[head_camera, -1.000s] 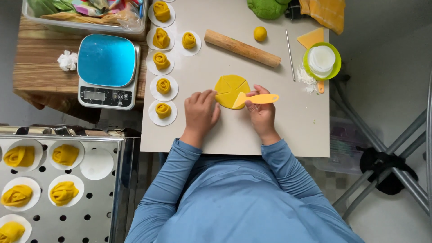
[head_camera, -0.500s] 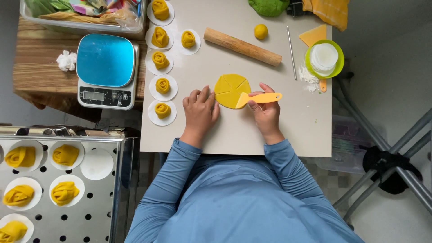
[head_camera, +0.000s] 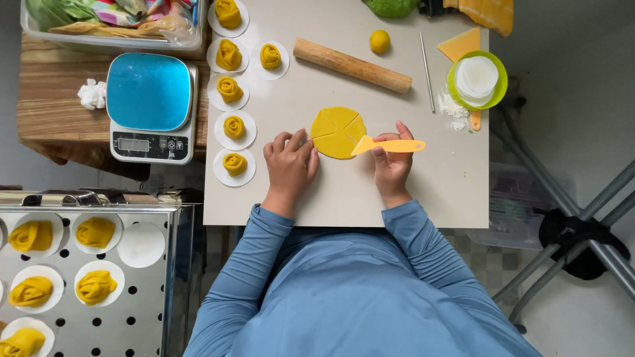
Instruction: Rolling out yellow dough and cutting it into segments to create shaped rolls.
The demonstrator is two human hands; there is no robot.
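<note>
A flat yellow dough disc, scored with several cuts, lies on the pale board. My right hand grips a yellow plastic knife whose tip rests on the disc's right edge. My left hand lies flat on the board just left of the disc, fingertips near its rim, holding nothing.
Several yellow dough roses on white paper rounds line the board's left side. A wooden rolling pin, a small dough ball and a green bowl of paper rounds sit farther back. A blue scale and a perforated steamer tray are at left.
My right hand and the knife have shifted slightly across the disc's right edge; my left hand stays by the disc.
</note>
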